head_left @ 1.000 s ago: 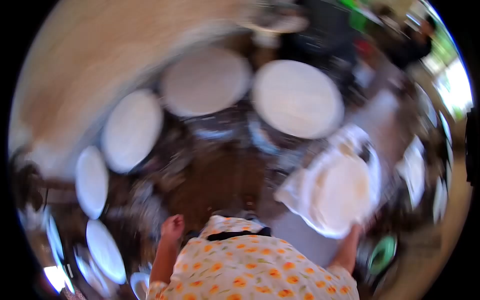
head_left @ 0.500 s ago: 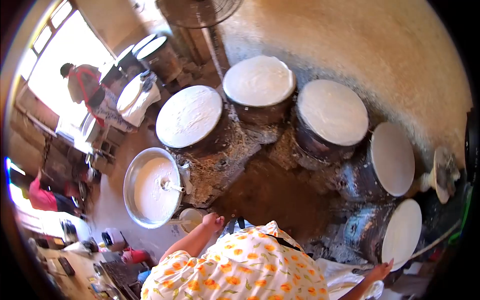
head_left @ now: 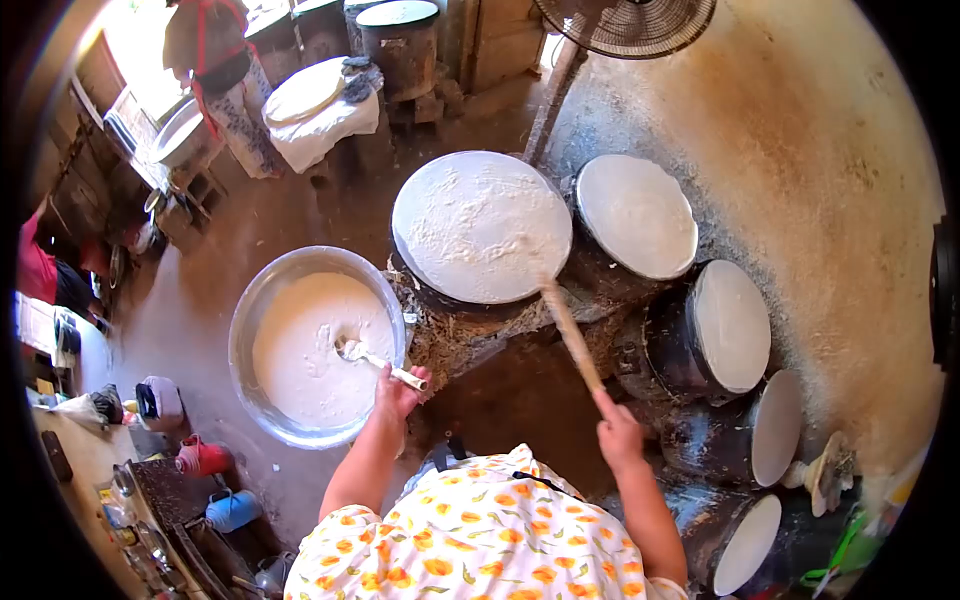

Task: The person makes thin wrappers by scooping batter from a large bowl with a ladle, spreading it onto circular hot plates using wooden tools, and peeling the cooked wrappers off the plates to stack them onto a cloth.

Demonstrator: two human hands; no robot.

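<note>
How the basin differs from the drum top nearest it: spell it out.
The basin has a raised metal rim; the drum top looks flat. The basin holds a pool of mostly smooth white mix; the drum top carries a lumpy white layer. A ladle dips into the basin; a stick in the right hand reaches the drum top's edge. Both look roundish and hold something white.

Left of the left fingers [head_left: 413, 394], the basin [head_left: 242, 345] is silvery, its mixture [head_left: 305, 370] white; the stick [head_left: 574, 340] in the right fingers [head_left: 617, 425] is tan; the shirt [head_left: 470, 540] behind, orange-flowered white.
</note>
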